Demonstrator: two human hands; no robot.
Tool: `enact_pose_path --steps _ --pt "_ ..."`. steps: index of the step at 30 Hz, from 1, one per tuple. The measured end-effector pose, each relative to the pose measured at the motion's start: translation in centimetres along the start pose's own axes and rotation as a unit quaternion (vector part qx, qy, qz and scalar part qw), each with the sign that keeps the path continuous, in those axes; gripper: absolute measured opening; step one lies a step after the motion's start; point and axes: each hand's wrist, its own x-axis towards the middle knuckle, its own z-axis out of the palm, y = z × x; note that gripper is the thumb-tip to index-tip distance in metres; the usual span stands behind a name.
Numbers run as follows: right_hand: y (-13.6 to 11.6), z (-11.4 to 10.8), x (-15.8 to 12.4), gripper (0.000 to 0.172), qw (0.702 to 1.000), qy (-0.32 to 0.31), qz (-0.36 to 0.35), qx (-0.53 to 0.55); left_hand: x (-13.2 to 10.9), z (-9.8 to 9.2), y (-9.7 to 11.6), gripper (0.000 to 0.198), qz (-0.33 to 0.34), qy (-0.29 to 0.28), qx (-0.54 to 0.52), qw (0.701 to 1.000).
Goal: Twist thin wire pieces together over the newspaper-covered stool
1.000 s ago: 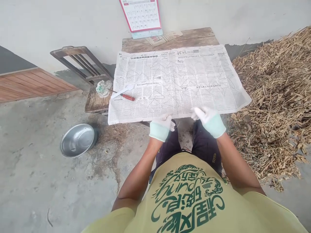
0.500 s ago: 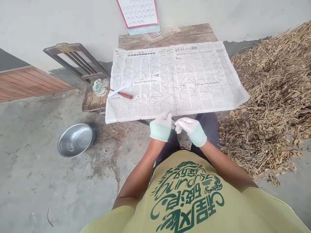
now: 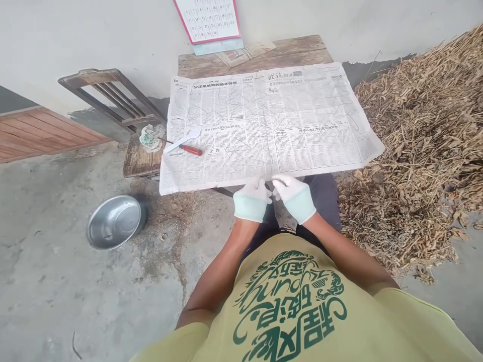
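Observation:
My left hand (image 3: pixel 251 200) and my right hand (image 3: pixel 294 197), both in white gloves with pale green cuffs, are side by side at the near edge of a spread newspaper (image 3: pixel 222 176). Fingers on both are pinched together, tips close to each other. Whatever lies between them is too small or hidden to make out. Thin dark lines, like bent wire or thread, run in angular shapes across the newspaper. On its left part lie a white plastic spoon (image 3: pixel 193 134) and a screwdriver-like tool with a red handle (image 3: pixel 191 150).
Under the newspaper is a wooden table (image 3: pixel 302 49), with a calendar (image 3: pixel 211 22) at its back. A wooden chair (image 3: pixel 139 158) bearing a crumpled cloth (image 3: pixel 151 138) stands at left. A metal basin (image 3: pixel 115 221) sits on the floor. Dry stalks (image 3: pixel 415 166) are heaped at right.
My right hand has turned, its fingers now pointing more toward the newspaper edge. Both hands remain close together and pinched. The whole view has shifted slightly.

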Motion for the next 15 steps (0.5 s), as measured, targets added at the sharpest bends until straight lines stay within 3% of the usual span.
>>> enact_pose_path --steps 5,11,15 --pt "0.6 1.2 -0.7 0.026 0.998 0.045 -0.025 -0.03 0.6 0.4 0.4 0.025 0.022 0.089 0.069 0.993" --pt "1.3 1.1 -0.2 0.035 0.984 0.084 -0.105 -0.113 0.1 0.8 0.6 0.034 -0.015 0.016 0.042 0.999" --pt "1.6 0.4 0.7 0.039 0.956 0.065 -0.148 -0.244 -0.1 0.9 0.2 0.033 0.015 0.003 0.065 0.998"
